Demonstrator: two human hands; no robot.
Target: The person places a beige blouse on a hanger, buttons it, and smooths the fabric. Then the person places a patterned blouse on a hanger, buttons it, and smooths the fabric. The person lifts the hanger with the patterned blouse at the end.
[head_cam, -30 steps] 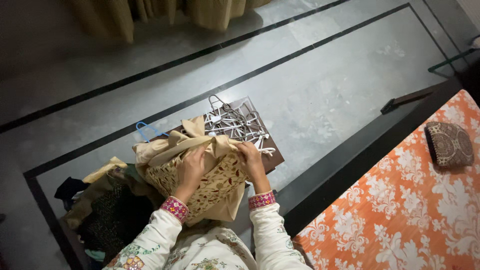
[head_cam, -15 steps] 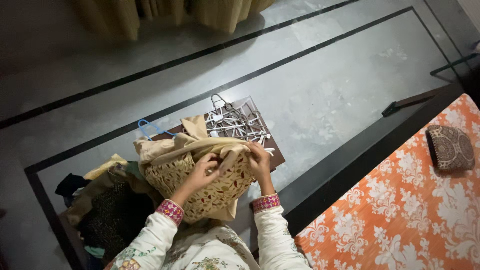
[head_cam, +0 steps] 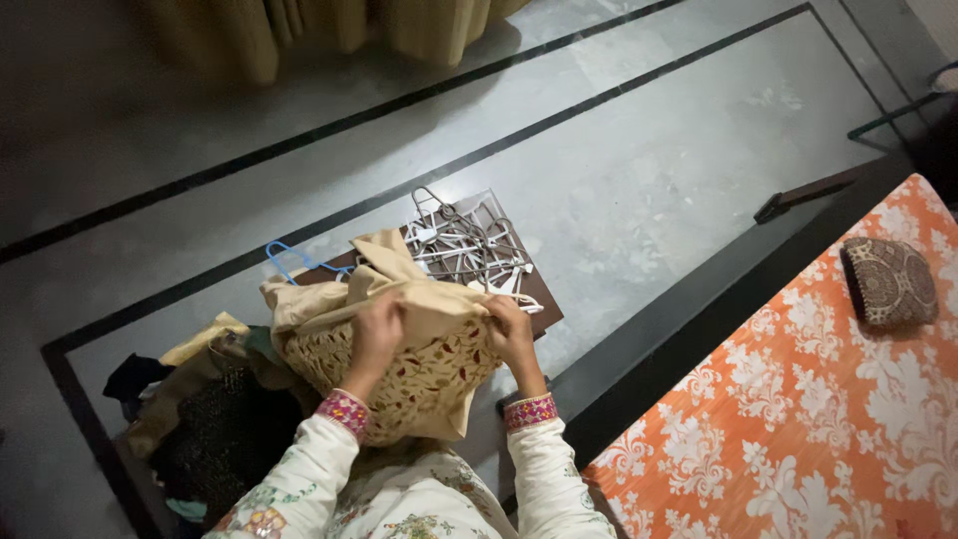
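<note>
Under both hands point(head_cam: 377, 334), beige garment point(head_cam: 419, 359) hides fingertips.

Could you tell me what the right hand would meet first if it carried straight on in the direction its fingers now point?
The right hand, gripping the beige embroidered garment, points away from the person toward the pile of white and grey hangers on the brown board. It would probably meet those hangers first, though depth is unclear.

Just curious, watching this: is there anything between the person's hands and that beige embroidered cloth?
Nothing visible. The left hand and right hand both grip the beige embroidered garment directly at its top fold. The hangers lie beyond it.
</note>
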